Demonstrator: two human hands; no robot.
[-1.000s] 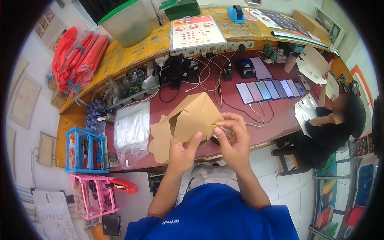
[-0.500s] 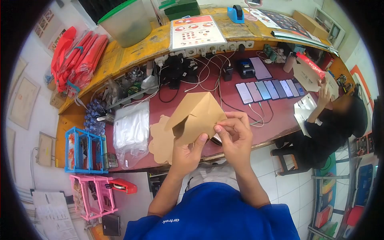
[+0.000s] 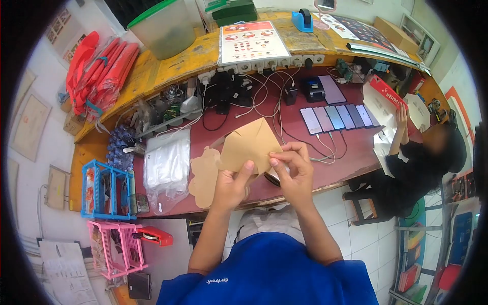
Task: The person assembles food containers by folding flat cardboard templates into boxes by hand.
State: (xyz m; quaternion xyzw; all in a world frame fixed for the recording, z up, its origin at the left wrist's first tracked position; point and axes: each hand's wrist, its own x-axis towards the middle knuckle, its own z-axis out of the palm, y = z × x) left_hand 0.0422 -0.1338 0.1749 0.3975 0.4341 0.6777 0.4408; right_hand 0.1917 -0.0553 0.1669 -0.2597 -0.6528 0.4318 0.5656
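Currently, left hand: yours grips the lower left part of the folded brown cardboard, thumb on top.
Right hand: you pinch its right corner between thumb and fingers.
Folded brown cardboard: between your hands, raised above the maroon desk.
Scalloped cardboard: on the desk, just left of your work.
Plastic packets: farther left.
Phones: in a row, right of the cables.
Co-worker: seated at your right, a hand at a red-and-white carton.
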